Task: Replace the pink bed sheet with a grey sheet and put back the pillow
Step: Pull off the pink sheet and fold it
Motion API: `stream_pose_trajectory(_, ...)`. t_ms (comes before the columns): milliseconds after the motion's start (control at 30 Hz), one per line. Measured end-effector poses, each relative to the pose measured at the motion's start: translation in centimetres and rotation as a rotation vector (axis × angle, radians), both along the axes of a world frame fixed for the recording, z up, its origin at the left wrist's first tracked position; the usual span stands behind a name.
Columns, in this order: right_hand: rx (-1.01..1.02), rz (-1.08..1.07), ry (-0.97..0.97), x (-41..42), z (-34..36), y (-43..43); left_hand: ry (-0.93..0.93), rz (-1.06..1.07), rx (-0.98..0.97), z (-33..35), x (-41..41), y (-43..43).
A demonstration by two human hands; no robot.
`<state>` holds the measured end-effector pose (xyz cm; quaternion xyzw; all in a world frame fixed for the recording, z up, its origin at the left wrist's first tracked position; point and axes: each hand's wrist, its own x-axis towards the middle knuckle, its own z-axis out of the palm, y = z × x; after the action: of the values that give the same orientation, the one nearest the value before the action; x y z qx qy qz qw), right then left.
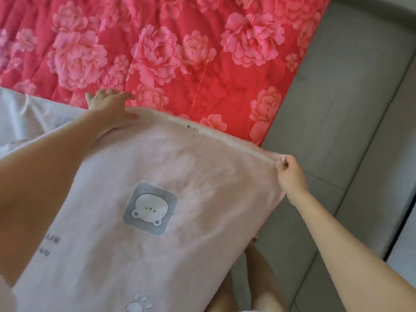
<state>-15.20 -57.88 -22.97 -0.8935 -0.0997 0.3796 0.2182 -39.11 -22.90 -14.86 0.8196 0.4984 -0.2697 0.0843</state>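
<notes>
Pink sheet (180, 176) is held stretched over the red flowered quilt (157, 52), its lower part out of view. Left hand (110, 106) grips the top edge, fingertips hidden behind it; right hand (291, 174) pinches the other corner. Grey lettering (50, 240) at lower left is half covered by the forearm (45, 176) and unreadable
</notes>
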Motion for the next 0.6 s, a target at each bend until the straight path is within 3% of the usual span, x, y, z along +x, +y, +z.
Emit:
stream_pose_trajectory(100,-0.185,0.349,-0.344,0.6,1.7,1.7,-0.142,0.137,0.144,0.4,-1.7,-1.3)
stream_pose_trajectory(200,-0.002,0.518,-0.576,-1.0,4.8,5.3,-0.246,0.288,0.280,1.8,-6.7,-2.5)
stream_pose_trajectory(400,0.374,0.962,-0.453,-10.1,10.2,15.1,-0.227,0.888,0.312,4.2,-20.3,-5.8)
stream_pose_trajectory(600,0.389,1.262,-0.287,-20.7,13.7,25.0,-0.356,1.309,0.196,4.0,-30.3,-9.3)
